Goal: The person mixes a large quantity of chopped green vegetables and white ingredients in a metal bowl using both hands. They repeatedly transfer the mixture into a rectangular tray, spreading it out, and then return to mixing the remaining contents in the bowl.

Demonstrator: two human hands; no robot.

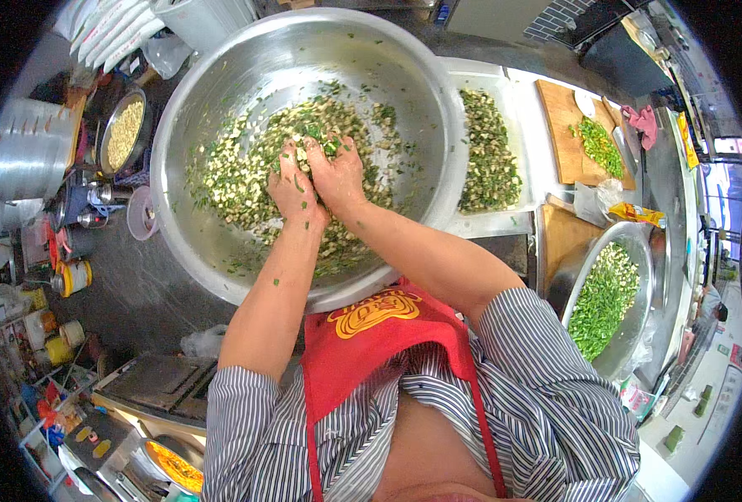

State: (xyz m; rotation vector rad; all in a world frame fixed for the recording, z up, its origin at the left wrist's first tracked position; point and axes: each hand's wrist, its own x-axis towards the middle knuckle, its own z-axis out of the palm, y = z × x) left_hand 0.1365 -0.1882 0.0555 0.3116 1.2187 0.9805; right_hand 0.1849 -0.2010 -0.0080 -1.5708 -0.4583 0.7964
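A wide stainless-steel bowl (pixel 320 50) stands before me, holding a chopped mixture (pixel 239 182) of pale small cubes and cut greens. My left hand (pixel 293 188) and my right hand (pixel 341 179) are side by side in the bowl, wrists close together. Their fingers curl around a clump of the mixture, and some fingertips are hidden in it. Bits of green cling to both hands and forearms. More of the mixture lies spread up the bowl's walls, with bare metal showing towards the far side.
Beside the bowl's right rim is a clear tray (pixel 523 188) of similar mixture. Farther right lie a wooden cutting board (pixel 553 119) with chopped greens, a knife (pixel 625 147), and another metal bowl (pixel 634 301) of greens and cubes. A pan (pixel 141 147) of pale pieces and a plastic tub (pixel 138 213) are left.
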